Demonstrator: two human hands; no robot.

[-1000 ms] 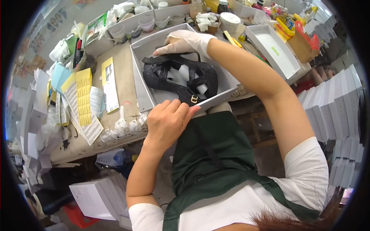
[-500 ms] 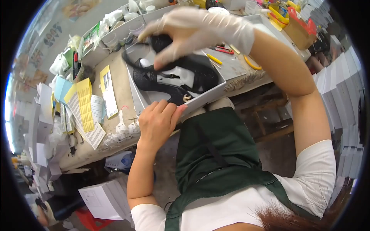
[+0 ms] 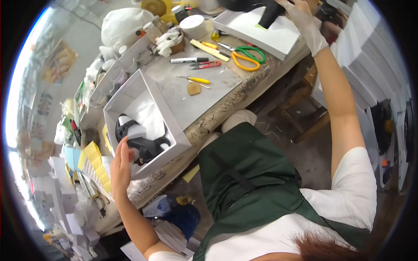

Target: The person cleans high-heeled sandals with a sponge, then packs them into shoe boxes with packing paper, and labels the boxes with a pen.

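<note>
A white shoe box (image 3: 174, 132) sits at the workbench's near edge with one black strappy shoe (image 3: 141, 143) stuffed with white paper inside. My bare left hand (image 3: 119, 167) rests with fingers spread on the box's near left wall, beside that shoe. My gloved right hand (image 3: 300, 15) reaches far to the upper right and grips a second black shoe (image 3: 254, 6) by its heel above a white box lid (image 3: 265, 37).
On the grey bench top (image 3: 196, 93) lie orange-handled scissors (image 3: 246, 58), a marker (image 3: 189, 60), small tools and a tape roll (image 3: 193, 26). Yellow label sheets (image 3: 96, 167) and paper stacks crowd the left. White boxes (image 3: 370, 56) are stacked at the right.
My right hand has carried one black shoe out of the box and away to the upper right. The left hand slid from the box's front corner to its left wall.
</note>
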